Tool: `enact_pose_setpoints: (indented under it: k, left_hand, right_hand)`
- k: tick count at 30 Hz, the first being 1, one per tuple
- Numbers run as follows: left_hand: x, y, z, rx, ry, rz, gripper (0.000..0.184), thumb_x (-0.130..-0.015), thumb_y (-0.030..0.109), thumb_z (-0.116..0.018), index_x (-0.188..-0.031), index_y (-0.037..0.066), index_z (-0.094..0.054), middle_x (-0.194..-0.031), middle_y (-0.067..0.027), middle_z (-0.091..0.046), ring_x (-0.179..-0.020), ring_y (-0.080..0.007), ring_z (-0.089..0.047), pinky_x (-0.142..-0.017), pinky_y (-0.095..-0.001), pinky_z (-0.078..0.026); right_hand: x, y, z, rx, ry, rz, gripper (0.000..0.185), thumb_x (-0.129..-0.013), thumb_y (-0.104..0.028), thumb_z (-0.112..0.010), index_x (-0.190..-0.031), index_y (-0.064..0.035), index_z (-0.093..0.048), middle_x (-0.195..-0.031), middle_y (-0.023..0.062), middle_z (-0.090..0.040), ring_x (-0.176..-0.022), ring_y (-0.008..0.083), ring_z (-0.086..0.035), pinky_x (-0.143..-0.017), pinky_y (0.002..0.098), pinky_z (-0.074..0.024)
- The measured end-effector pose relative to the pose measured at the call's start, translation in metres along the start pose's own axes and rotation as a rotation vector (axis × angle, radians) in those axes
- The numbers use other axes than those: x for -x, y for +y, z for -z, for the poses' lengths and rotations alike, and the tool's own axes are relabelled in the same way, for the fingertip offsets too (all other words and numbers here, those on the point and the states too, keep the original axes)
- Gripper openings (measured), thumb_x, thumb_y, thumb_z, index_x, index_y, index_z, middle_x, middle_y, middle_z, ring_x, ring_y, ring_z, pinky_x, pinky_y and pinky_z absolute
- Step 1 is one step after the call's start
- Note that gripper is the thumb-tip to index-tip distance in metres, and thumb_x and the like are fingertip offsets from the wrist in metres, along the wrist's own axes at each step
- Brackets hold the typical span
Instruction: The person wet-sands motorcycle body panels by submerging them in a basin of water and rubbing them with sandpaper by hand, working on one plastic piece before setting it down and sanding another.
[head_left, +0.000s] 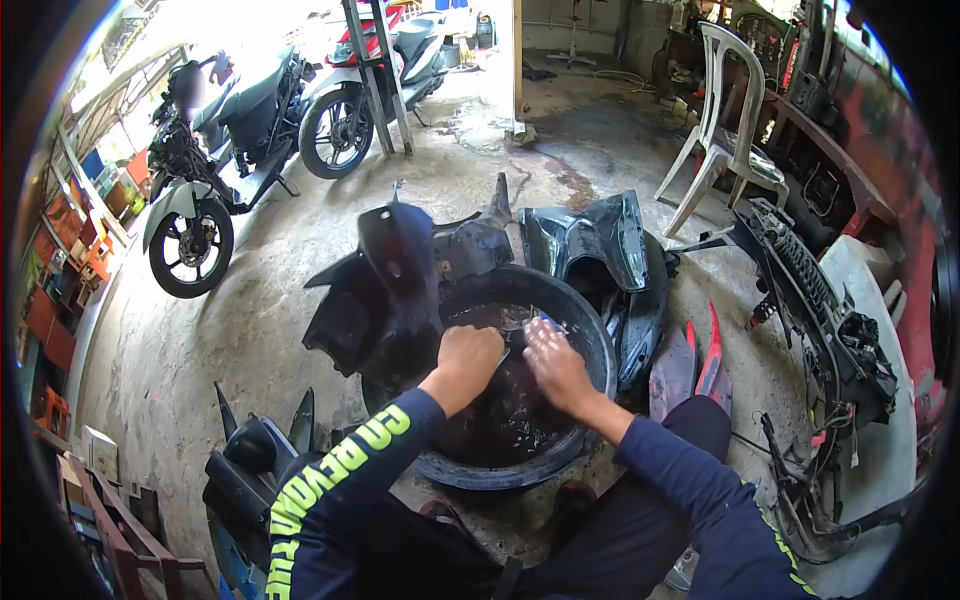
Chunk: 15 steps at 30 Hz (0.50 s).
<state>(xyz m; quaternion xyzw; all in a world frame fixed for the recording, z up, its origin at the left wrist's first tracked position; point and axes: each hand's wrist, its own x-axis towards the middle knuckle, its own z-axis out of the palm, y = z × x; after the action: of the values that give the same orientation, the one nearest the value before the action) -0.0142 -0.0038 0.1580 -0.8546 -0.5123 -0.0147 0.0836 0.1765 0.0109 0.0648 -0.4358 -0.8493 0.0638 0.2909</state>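
A round black basin (607, 345) of dark, wet-looking water stands on the floor between my feet. My left hand (470, 360) is closed in a fist over it; a small shiny edge shows beside the fingers, too little to name. Close by, my right hand (556, 365) points forward over the water, its wet fingers smeared by motion. Something bluish shows at its fingertips, but whether it is held is unclear. A dark motorcycle fairing panel (395, 265) lies across the basin's far-left rim, beside my left hand; any contact between them is hard to make out.
Glossy dark fairing pieces (590, 240) lie beyond the basin, and red-and-black panels (695, 370) to its right. More black parts (255, 450) sit at left. On the right are a motorcycle frame (820, 290) and a plastic chair (725, 120). Two motorcycles (250, 110) stand farther back.
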Motion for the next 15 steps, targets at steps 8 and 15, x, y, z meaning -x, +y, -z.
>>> enact_pose_setpoints:
  k: [8, 15]
  left_hand:
    - [0.009, -0.003, -0.005, -0.036, 0.187, 0.189, 0.007, -0.082, 0.012, -0.059, -0.085, 0.006, -0.061, -0.066, -0.0114, -0.068, -0.064, -0.0282, -0.07, -0.056, -0.0384, -0.054]
    - [0.002, -0.005, -0.011, -0.055, 0.186, 0.238, 0.008, -0.085, 0.013, -0.056, -0.084, 0.007, -0.062, -0.067, -0.012, -0.068, -0.063, -0.0292, -0.07, -0.056, -0.0393, -0.054]
  right_hand:
    - [-0.033, -0.033, 0.016, 0.085, 0.114, 0.128, 0.043, -0.096, -0.017, -0.045, -0.128, 0.0091, -0.056, -0.137, 0.0272, -0.051, -0.132, 0.0392, -0.046, -0.113, 0.05, -0.0293]
    - [-0.053, -0.031, 0.023, 0.351, -0.027, 0.22, 0.042, -0.095, -0.017, -0.043, -0.123, 0.0116, -0.057, -0.128, 0.0296, -0.057, -0.128, 0.0398, -0.05, -0.109, 0.0477, -0.0356]
